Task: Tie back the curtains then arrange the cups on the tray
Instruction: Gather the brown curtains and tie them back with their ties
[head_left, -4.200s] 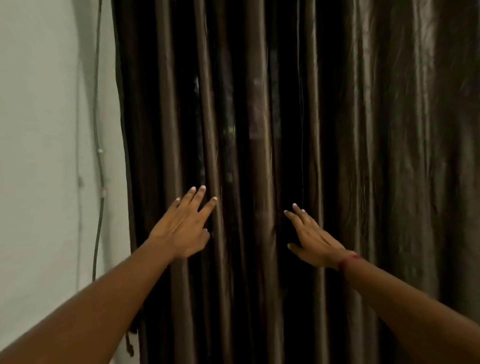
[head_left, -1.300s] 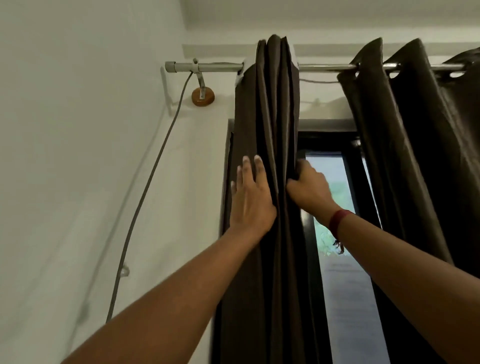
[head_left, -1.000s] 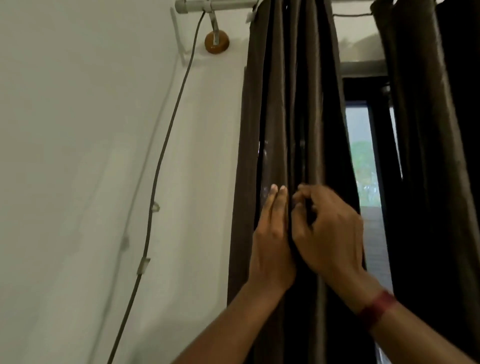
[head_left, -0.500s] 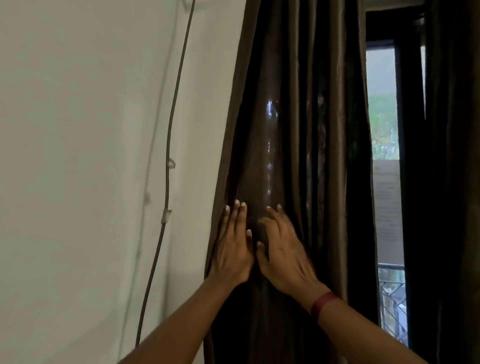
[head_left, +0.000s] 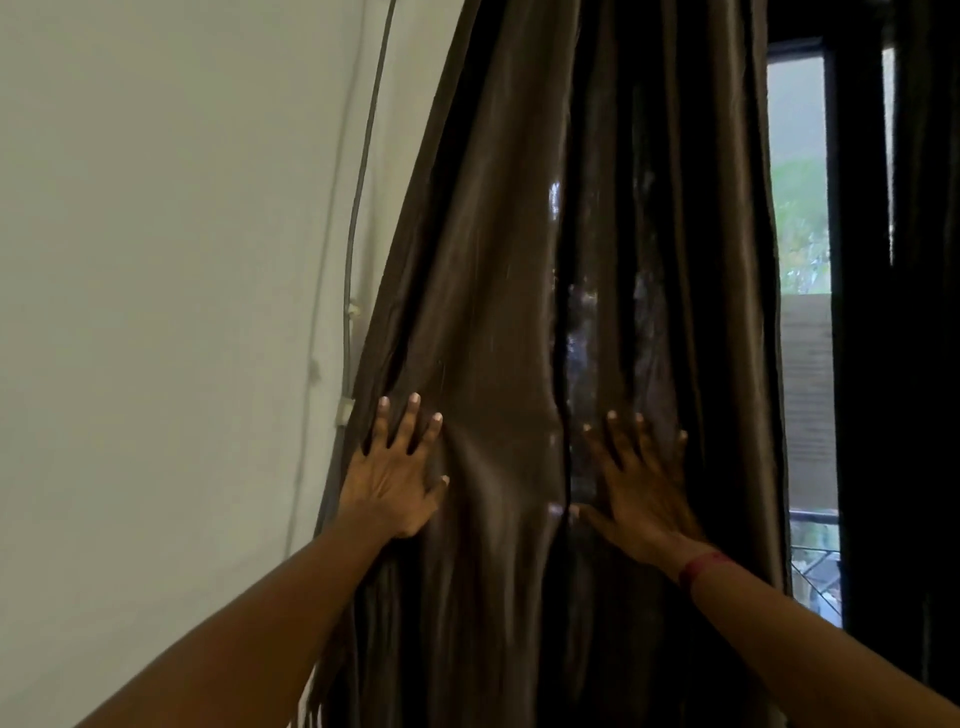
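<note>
You are on the first step, tying back the curtains: the brown curtain (head_left: 519, 312) hangs gathered in folds at the left side of the window (head_left: 802, 312), beside the wall (head_left: 156, 312), and both your hands lie flat on it with fingers spread, the left hand (head_left: 397, 480) near its wall-side edge and the right hand (head_left: 641, 491) on the folds nearer the glass, neither one gripping. No tie-back, cups or tray are in view. Next you will likely need to close both hands round the folds, bunch them tight, and find a tie or hook to bind them.
</note>
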